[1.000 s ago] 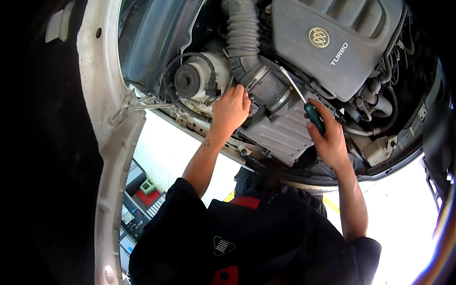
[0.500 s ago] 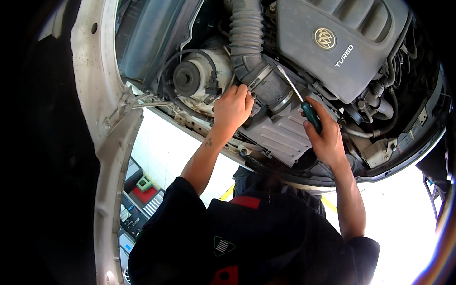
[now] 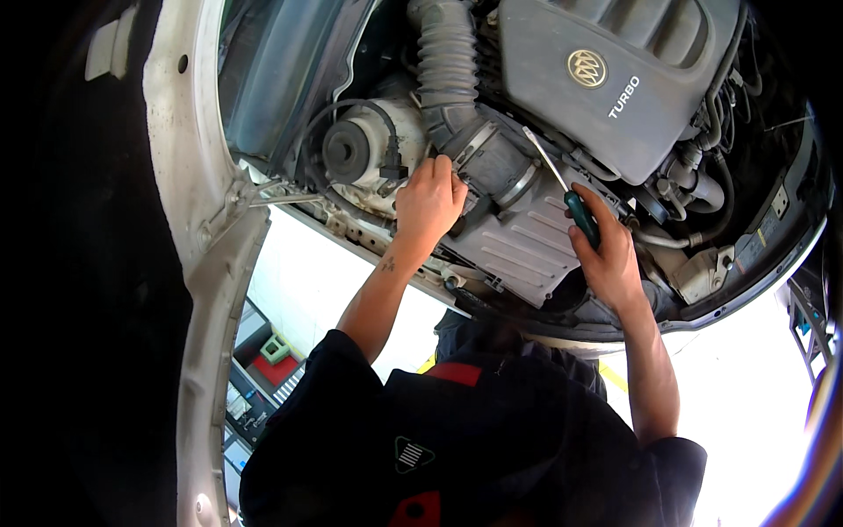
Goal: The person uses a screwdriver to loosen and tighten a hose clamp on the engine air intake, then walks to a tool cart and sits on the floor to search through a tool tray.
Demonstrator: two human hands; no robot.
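My left hand [image 3: 428, 200] is closed, its fingertips pinched together against the near left side of the black air intake housing [image 3: 499, 169]. Whatever lies between those fingers is hidden. My right hand [image 3: 608, 255] grips a screwdriver [image 3: 580, 215] by its dark green handle. Its bare metal shaft points up and left, with the tip over the gap between the intake housing and the engine cover [image 3: 606, 97]. A metal band clamp [image 3: 522, 184] rings the housing, and the ribbed intake hose [image 3: 446, 57] joins its far end. Below sits the ribbed air filter box [image 3: 527, 250].
Left of my left hand are a round strut mount [image 3: 346, 151] and a black cable with a connector [image 3: 393, 169]. The raised hood edge [image 3: 198, 176] runs down the left. Hoses and pipes [image 3: 702, 198] fill the right side. A tool cart [image 3: 272, 369] stands lower left.
The engine bay has shifted slightly left in view. My right hand and the screwdriver have moved a little right, away from the intake housing. My left hand keeps its pinch beside the housing.
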